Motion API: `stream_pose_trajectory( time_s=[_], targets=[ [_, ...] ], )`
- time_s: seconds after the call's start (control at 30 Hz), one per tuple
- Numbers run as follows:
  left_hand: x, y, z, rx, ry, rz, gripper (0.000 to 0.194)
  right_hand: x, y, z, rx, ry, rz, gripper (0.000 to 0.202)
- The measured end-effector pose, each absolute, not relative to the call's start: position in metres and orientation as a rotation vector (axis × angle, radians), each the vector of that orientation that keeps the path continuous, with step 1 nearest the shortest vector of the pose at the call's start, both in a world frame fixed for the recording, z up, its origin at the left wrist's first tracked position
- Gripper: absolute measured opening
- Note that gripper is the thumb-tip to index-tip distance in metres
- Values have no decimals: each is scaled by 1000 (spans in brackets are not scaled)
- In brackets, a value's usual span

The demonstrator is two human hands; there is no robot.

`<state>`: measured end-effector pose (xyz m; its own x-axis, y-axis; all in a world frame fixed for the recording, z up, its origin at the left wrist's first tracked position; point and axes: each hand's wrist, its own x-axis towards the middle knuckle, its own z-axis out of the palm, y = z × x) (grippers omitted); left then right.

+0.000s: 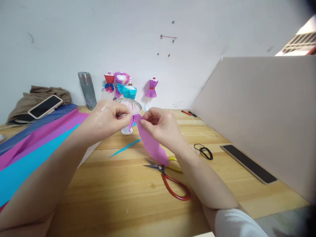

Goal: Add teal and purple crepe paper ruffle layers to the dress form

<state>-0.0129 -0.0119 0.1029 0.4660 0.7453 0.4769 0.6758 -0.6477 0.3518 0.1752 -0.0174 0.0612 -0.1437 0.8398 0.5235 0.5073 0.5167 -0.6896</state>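
A strip of purple crepe paper (151, 143) hangs between my hands, its upper end gathered into small folds. My left hand (111, 117) pinches the gathered end from the left. With thumb and fingers together, my right hand (159, 123) grips the strip's upper right edge. Just behind them stands a small mannequin (129, 90) with a teal top and a pale skirt with a printed band round it; the hands hide part of it. Below the strip lie scissors (161, 168) with one red and one yellow handle, blades partly apart.
Coloured paper sheets (37, 164) cover the left side. A phone (45, 107) rests on brown cloth (51, 92) near a grey bottle (87, 90). More dressed mannequins (151, 88) stand by the wall. Rightward are black bands (206, 153), a dark flat bar (249, 163) and a pale partition (266, 115).
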Motion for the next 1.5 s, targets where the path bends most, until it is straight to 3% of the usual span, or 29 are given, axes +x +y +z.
stream_pose_trajectory(
  time_s=[0.5, 0.77, 1.5],
  targets=[
    [-15, -7, 100, 2591, 1155, 899, 27, 181, -18, 68, -1133, -1769, 661, 15],
    [-13, -9, 99, 2611, 1151, 972, 27, 176, -19, 66, -1123, -1825, 522, 23],
    [-14, -9, 100, 2643, 1134, 917, 24, 174, -22, 66, -994, -1793, 551, 11]
  ],
)
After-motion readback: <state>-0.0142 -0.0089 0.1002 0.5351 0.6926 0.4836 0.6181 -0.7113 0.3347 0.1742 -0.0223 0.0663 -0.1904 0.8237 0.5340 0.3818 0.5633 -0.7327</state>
